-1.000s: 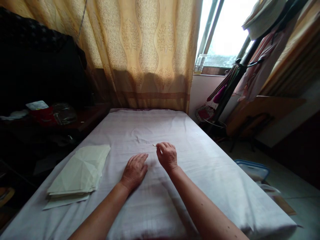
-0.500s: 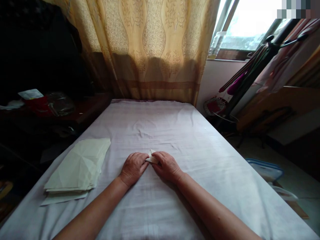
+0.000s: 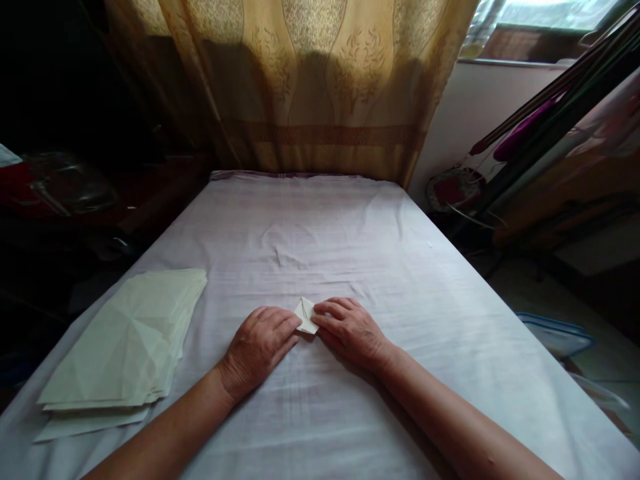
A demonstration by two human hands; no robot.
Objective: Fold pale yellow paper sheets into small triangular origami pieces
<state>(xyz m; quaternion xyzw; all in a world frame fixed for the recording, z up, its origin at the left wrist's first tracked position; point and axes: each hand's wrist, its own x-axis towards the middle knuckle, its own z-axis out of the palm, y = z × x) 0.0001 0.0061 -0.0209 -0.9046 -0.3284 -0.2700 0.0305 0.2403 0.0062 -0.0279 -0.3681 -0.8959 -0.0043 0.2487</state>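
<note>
A small folded piece of white paper (image 3: 305, 315) is between my hands over the middle of the cloth, with a crease running down from its peak. My left hand (image 3: 263, 343) pinches its left edge, fingers together and thumb nearer me. From the other side my right hand (image 3: 353, 330) grips the right edge, fingertips on top and thumb tucked low. The paper's lower edge is slightly raised, with a shadow under it. A stack of pale, creased paper sheets (image 3: 125, 340) lies to the left of my left forearm.
A light lilac cloth (image 3: 320, 233) with wrinkles covers the table. Beyond its far edge hangs a patterned gold curtain (image 3: 325, 93). At the right stand a dark pole (image 3: 555, 120) and, lower down, a blue-rimmed clear container (image 3: 555, 333). Dark furniture fills the left side.
My hands have moved slightly apart, so more of the folded paper shows between them. The view has tilted down and closer to the table.
</note>
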